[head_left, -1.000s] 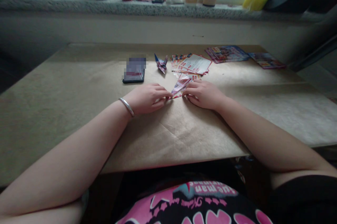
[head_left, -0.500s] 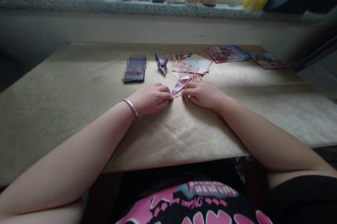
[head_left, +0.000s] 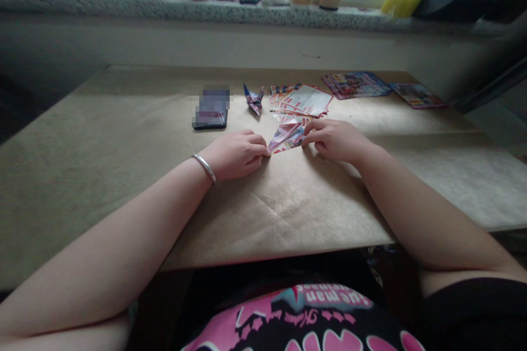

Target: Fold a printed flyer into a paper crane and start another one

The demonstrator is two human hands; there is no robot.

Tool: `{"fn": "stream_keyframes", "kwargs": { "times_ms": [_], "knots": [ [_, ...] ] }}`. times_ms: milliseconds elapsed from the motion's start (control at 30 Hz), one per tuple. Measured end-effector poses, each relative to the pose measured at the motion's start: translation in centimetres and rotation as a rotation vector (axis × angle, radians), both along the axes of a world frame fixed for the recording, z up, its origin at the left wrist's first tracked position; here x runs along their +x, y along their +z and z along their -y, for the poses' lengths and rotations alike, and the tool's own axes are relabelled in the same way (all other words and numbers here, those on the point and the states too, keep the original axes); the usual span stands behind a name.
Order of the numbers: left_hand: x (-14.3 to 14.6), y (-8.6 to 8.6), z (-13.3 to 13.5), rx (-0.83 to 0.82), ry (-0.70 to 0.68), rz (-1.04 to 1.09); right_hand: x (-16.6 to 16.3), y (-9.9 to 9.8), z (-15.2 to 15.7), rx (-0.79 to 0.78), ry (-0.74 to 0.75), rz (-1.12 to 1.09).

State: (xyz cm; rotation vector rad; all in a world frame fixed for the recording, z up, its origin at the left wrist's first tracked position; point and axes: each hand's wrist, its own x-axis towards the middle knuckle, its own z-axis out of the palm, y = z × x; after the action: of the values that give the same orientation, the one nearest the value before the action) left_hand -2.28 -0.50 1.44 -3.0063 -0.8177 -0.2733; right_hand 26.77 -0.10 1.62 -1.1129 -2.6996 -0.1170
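Note:
A folded piece of printed paper (head_left: 287, 138) lies flat on the brown paper-covered table (head_left: 123, 137), shaped like a long triangle. My left hand (head_left: 236, 154) pinches its near-left tip with curled fingers; a silver bangle sits on that wrist. My right hand (head_left: 335, 139) pinches the paper's right edge, fingers closed. Just beyond lies a stack of printed flyers (head_left: 302, 100). A small folded paper crane (head_left: 254, 98) stands to their left.
A dark phone (head_left: 211, 111) lies left of the crane. Two magazines (head_left: 356, 84) lie at the back right. The stone windowsill (head_left: 164, 7) behind holds cups, bottles and a yellow sponge. The table's near edge runs just above my lap.
My right hand slid to the right along the folded paper, so more of the paper shows between the hands. My left hand stayed on the tip.

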Motion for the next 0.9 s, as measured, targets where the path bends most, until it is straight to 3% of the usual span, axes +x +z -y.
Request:
{"fn": "stream_keyframes", "kwargs": {
  "times_ms": [533,900],
  "knots": [
    [-0.2,0.2,0.0,-0.008,-0.002,0.01,3.0,0.5,-0.9,-0.004,-0.119,0.037],
    [-0.5,0.5,0.2,0.021,-0.027,-0.001,3.3,0.1,-1.1,-0.009,-0.157,0.027]
  ]
}}
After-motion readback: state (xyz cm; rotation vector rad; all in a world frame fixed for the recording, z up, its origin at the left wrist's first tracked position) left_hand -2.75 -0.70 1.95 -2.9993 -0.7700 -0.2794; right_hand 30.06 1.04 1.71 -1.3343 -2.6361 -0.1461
